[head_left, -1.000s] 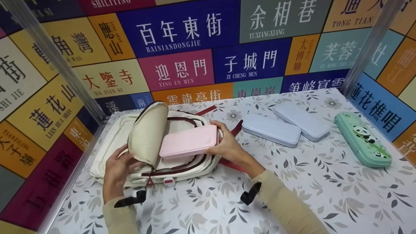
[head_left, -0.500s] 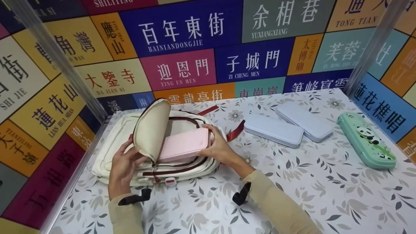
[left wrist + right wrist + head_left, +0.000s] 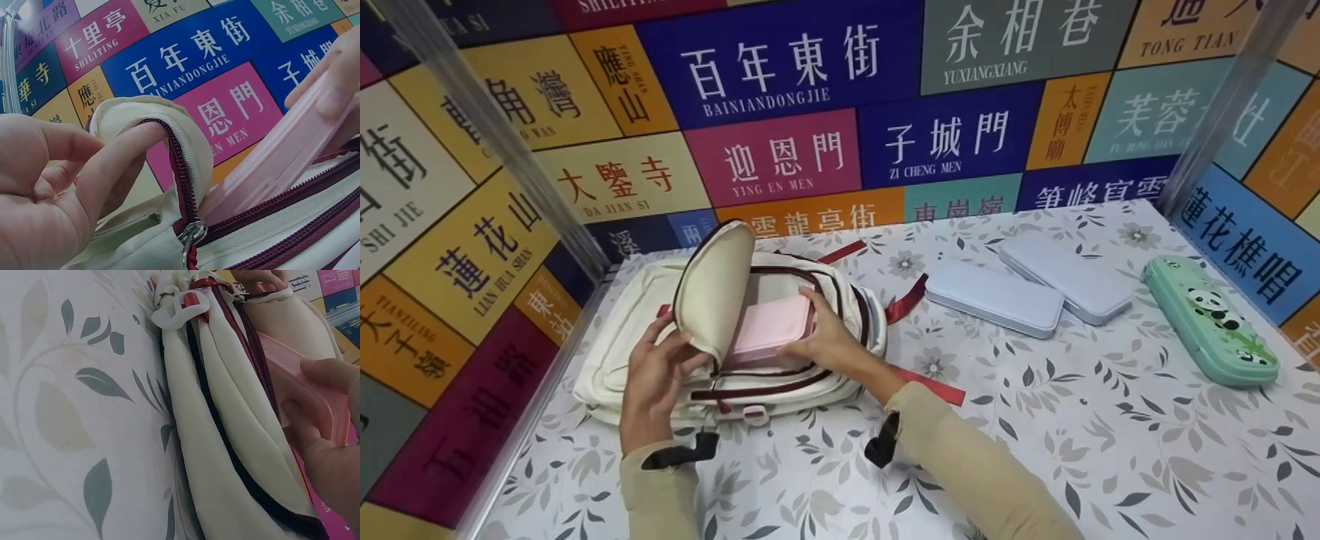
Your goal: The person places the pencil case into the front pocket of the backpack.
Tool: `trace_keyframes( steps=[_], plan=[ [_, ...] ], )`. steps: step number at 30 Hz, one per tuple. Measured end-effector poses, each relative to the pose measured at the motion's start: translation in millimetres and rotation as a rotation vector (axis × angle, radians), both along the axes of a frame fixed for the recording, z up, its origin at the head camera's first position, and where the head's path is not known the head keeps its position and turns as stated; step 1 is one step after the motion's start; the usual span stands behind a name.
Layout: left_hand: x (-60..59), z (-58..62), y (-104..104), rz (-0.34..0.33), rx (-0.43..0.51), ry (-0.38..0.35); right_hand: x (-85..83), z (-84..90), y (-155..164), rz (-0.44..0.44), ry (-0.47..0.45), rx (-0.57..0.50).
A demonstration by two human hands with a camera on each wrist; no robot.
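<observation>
A cream backpack [image 3: 619,330] with dark red zips lies on the table, its pocket flap [image 3: 718,289] folded up. My left hand [image 3: 660,371] holds the flap's edge, thumb and fingers curled about it; the left wrist view shows the zip pull [image 3: 194,232] just beside the fingers. With my right hand [image 3: 829,334] I grip the outer end of a pink pencil case [image 3: 771,324]. Tilted, the case is partly inside the open pocket, and its inner end is hidden behind the flap. In the right wrist view, fingers and thumb clasp the pink case [image 3: 315,402].
Two pale blue cases [image 3: 994,296] lie right of the backpack, one overlapping the other. Farther right is a green panda pencil case [image 3: 1211,322]. Red straps [image 3: 907,300] stick out from the bag onto the leaf-patterned table [image 3: 1035,450]. Sign-printed walls [image 3: 780,64] stand behind and at both sides.
My right hand has moved left and pushed the pink pencil case deeper into the pocket. My left hand has shifted slightly right and up with the flap.
</observation>
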State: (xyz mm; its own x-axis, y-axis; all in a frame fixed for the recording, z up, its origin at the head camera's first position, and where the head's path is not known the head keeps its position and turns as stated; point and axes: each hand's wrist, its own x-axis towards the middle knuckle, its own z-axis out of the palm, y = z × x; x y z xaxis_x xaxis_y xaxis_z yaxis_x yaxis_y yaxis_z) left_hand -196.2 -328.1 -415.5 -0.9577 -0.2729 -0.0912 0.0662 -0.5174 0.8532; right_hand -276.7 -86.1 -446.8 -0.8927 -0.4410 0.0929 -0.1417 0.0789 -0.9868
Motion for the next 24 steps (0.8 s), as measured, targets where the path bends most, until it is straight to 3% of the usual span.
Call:
trace_keyframes(
  steps=[8,16,24],
  plan=[
    [0.2,0.6,-1,0.003,-0.027,-0.028,1.4,-2.9,-11,-0.026,0.035,0.222],
    [-0.9,2.0,-3,0.007,-0.015,-0.038,-4.8,-1.8,0,-0.050,0.100,0.318],
    [-1.0,1.9,-3,0.010,-0.021,-0.034,-6.6,3.5,8,-0.083,0.048,0.348]
  ],
)
